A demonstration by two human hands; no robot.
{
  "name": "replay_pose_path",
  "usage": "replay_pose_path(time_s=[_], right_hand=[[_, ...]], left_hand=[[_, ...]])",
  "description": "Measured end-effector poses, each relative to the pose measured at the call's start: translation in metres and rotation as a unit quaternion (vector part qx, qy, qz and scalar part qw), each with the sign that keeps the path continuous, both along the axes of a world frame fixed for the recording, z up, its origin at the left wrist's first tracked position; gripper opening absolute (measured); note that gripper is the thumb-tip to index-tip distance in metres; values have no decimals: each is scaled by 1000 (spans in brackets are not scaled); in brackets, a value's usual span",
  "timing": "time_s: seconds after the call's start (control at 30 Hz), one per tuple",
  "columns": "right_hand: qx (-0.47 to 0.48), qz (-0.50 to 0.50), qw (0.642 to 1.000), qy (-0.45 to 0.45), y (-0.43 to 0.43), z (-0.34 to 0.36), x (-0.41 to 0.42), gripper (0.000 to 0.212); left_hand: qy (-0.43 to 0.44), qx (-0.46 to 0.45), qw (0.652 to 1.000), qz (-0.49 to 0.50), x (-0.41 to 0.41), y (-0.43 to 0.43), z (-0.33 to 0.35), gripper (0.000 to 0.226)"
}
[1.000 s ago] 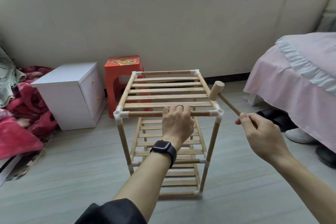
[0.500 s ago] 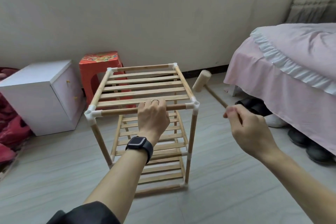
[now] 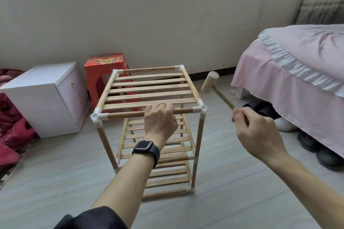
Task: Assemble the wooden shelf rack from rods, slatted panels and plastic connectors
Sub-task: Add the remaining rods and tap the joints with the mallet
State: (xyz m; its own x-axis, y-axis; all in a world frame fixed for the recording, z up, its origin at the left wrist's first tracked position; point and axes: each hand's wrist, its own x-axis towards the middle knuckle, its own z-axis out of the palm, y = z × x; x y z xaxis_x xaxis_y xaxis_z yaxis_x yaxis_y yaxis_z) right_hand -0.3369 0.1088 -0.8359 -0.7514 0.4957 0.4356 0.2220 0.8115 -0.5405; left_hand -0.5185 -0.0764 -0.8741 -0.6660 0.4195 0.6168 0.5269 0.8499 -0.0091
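Observation:
The wooden shelf rack (image 3: 149, 91) stands upright on the floor, with three slatted tiers joined by rods and white plastic connectors (image 3: 202, 108). My left hand (image 3: 160, 119), with a ring and a black watch, grips the near top rod (image 3: 126, 114) around its middle. My right hand (image 3: 258, 134) holds the handle end of a small wooden mallet (image 3: 209, 82). The mallet's head hangs in the air to the right of the rack's top tier, clear of it.
A white bedside cabinet (image 3: 46, 95) and a red plastic stool (image 3: 106, 72) stand behind the rack on the left. Red bedding (image 3: 11, 132) lies at far left. A pink-covered bed (image 3: 297, 72) fills the right, with dark shoes (image 3: 320, 150) under its edge.
The mallet head has moved away from the rack's near right corner, out to the right. My left hand keeps its grip on the top rod. The view has shifted slightly.

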Motion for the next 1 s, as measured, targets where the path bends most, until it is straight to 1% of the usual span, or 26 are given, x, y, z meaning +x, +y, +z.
replay_pose_path(time_s=[0.03, 0.07, 0.1, 0.13, 0.17, 0.2, 0.27, 0.3, 0.43, 0.53, 0.57, 0.6, 0.67, 0.73, 0.77, 0.8, 0.87, 0.9, 0.93, 1.0], right_hand=[[4, 2, 999, -52, 1, 1, -1, 42], [8, -5, 998, -66, 3, 2, -2, 43], [13, -15, 999, -34, 2, 1, -2, 41], [15, -23, 999, 19, 2, 0, -1, 39], [14, -26, 998, 49, 3, -2, -1, 38], [9, -22, 999, 35, 2, -1, -2, 39], [-9, -6, 997, -75, 4, 0, -5, 43], [-18, -10, 995, -101, 6, 0, -5, 44], [-39, -21, 998, -38, 1, -8, -9, 41], [-43, -5, 999, -31, -8, -13, -19, 39], [-44, 3, 999, -32, -10, -14, -23, 38], [-47, 12, 998, -33, -13, -15, -27, 39], [-50, 37, 998, -30, -22, -18, -37, 41], [-48, 63, 997, -24, -33, -20, -48, 40], [-45, 76, 996, -20, -39, -20, -55, 39], [-38, 89, 995, -16, -44, -20, -61, 38], [-14, 118, 993, -13, -54, -20, -73, 38], [-3, 136, 991, -11, -58, -19, -77, 40], [1, 154, 988, -14, -62, -19, -81, 41], [-7, 184, 982, -31, -68, -19, -86, 42]], left_hand=[[-4, 2, 1000, 0, 0, 0, 0, 3], [-8, 6, 1000, -2, 0, 0, 0, 3], [-15, 12, 1000, -8, 0, 0, 1, 2], [-24, 17, 999, -14, 1, 1, 2, 3], [-34, 19, 999, -19, 0, 1, 3, 8], [-45, 18, 999, -24, 0, 1, 4, 14], [-68, 16, 997, -41, 0, -3, 7, 25], [-84, 14, 995, -51, -1, -5, 8, 29], [-135, 5, 988, -81, -8, -27, 11, 57], [-139, 57, 983, -103, -20, -60, 7, 67], [-143, 84, 980, -113, -24, -71, 5, 65], [-148, 119, 974, -124, -26, -82, 3, 59], [-157, 196, 958, -141, -26, -99, -1, 37], [-163, 243, 951, -101, -26, -112, -1, 16], [-178, 257, 947, -69, -28, -118, 1, 15], [-208, 264, 940, -47, -30, -124, 6, 27], [-292, 256, 921, -34, -36, -137, 15, 56], [-327, 238, 914, -32, -40, -143, 20, 65], [-352, 211, 911, -27, -44, -150, 26, 69], [-371, 142, 918, 1, -53, -159, 38, 62]])
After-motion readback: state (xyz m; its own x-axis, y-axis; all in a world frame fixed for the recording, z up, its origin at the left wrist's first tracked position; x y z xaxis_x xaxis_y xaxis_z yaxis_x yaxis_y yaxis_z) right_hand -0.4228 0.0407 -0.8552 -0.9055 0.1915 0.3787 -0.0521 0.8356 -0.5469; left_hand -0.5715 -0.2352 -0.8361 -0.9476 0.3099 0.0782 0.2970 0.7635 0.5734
